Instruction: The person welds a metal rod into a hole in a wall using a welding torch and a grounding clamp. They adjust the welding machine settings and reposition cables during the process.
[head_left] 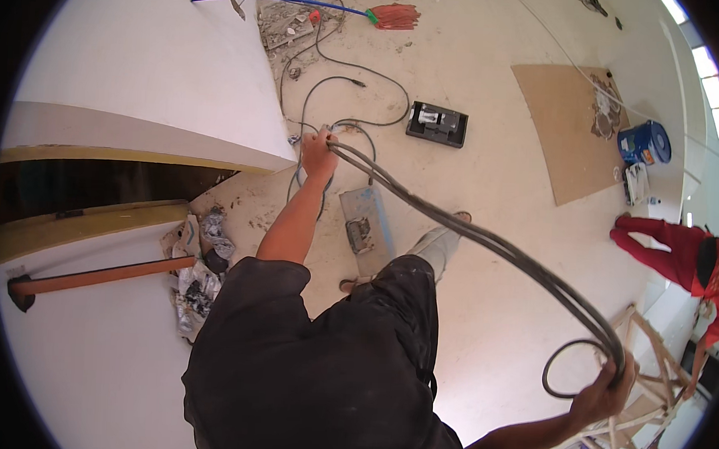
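Observation:
A bundle of dark cable (487,240) stretches across the view from one of my hands to the other, sagging in a shallow arc. Ahead of me, my left hand (320,152) is closed around its far end. At the lower right, my right hand (605,393) grips the other end, and a small loop of the cable hangs beside it. More thin cable (398,82) lies in loose curves on the floor past my left hand. A worn grey metal box (365,225) with a handle stands by my feet.
Further off lie an open black tool case (437,124) and a red-bristled broom (393,16) with a blue handle. To the right are a cardboard sheet (556,129), a blue bucket (645,143), a person in red (679,254) and a wooden frame (650,358). A white wall edge (243,139) juts in at left.

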Demonstrator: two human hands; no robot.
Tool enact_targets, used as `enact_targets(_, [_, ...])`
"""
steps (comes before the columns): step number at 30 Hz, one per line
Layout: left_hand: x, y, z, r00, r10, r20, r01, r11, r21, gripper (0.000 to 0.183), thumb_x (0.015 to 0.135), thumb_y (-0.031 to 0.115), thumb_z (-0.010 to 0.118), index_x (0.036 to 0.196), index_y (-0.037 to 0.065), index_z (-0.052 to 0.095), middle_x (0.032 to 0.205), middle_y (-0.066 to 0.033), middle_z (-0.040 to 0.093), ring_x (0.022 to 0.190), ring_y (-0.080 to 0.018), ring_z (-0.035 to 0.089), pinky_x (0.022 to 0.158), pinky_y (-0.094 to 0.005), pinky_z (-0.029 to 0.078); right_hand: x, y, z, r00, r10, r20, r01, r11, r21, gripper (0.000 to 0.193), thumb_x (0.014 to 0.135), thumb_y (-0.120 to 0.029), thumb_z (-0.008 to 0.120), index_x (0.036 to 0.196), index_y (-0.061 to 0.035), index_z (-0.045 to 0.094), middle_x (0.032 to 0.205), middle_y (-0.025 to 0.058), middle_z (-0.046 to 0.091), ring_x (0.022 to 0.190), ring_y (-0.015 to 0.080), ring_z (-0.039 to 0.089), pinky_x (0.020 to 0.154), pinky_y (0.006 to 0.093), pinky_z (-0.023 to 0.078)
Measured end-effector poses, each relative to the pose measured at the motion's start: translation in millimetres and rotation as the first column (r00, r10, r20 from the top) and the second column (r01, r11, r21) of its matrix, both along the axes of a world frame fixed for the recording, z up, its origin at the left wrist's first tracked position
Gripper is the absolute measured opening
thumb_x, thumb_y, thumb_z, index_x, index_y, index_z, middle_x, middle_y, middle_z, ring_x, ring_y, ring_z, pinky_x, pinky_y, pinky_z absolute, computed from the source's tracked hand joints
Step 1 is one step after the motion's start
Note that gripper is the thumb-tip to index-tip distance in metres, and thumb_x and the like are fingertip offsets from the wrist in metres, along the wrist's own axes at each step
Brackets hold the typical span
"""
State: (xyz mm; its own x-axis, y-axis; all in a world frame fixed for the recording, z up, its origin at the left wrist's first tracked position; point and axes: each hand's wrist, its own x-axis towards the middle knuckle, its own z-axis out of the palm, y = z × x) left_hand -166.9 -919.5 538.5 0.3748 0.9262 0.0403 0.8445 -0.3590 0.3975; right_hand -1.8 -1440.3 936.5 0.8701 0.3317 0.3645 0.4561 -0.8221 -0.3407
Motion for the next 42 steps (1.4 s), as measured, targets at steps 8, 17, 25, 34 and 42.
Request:
enact_targets(8, [136.4,-2.5,-88.9,0.966,0.252,0.049,-0.223,0.919,-0.324,0.04,0.09,0.05,0.054,0.097,0.012,0.063,0.106,-0.0205,0.052,0.095,-0.0421,0.058,0.076,-0.0522,0.048,276.2,16.0,8.6,0.996,0.085,-0.028,-0.089,0.98,-0.179,0.033,0.095,-0.018,0.059,0.119,0.0042,0.06,0.108,0.0148,0.065,0.097,0.0216,0.061,0.085,0.0327,0.048])
enact_targets(17, [202.5,187.5,164.1,0.823,0.539,0.18,-0.531,0.842,-0.092,0.055,0.089,0.06,0.05,0.082,0.008,0.065,0.087,-0.0168,0.062,0.086,-0.0395,0.062,0.071,-0.0484,0.049,526.6,293.4,-23.9,0.953,0.271,-0.132,-0.259,0.96,0.105,0.034,0.097,-0.031,0.056,0.114,-0.0014,0.06,0.073,-0.0006,0.048,0.063,0.0094,0.045,0.058,0.0261,0.041])
enact_targets(25, [283.8,231.4,343.3,0.772,0.594,0.226,-0.634,0.744,0.212,0.03,0.081,0.038,0.066,0.077,0.008,0.069,0.077,-0.0117,0.064,0.071,-0.0332,0.065,0.062,-0.0434,0.05,629.4,623.8,-158.9,0.469,0.599,-0.649,-0.695,0.703,0.147,0.014,0.094,-0.02,0.059,0.093,-0.007,0.052,0.059,-0.0038,0.042,0.044,0.0041,0.038,0.035,0.0219,0.03])
enact_targets(34, [596.4,306.9,369.9,0.917,0.35,0.193,-0.388,0.895,0.219,0.009,0.071,0.016,0.066,0.069,0.007,0.065,0.07,-0.0064,0.063,0.065,-0.0211,0.065,0.052,-0.0351,0.045,485.8,851.7,-125.1,-0.441,0.505,-0.742,-0.822,0.106,0.56,0.076,0.079,-0.014,0.076,0.143,-0.0041,0.037,0.086,0.0023,0.057,0.054,0.0053,0.044,0.048,0.0192,0.035])
enact_targets(42, [724.8,332.2,372.2,0.931,0.198,0.307,-0.358,0.662,0.659,0.013,0.07,0.02,0.066,0.075,0.008,0.064,0.083,-0.0064,0.058,0.077,-0.0193,0.059,0.06,-0.0308,0.043,550.9,885.9,-124.2,-0.753,0.579,-0.312,-0.156,0.305,0.94,0.027,0.09,-0.015,0.062,0.111,-0.001,0.055,0.076,-0.0003,0.051,0.053,0.005,0.04,0.045,0.0165,0.032])
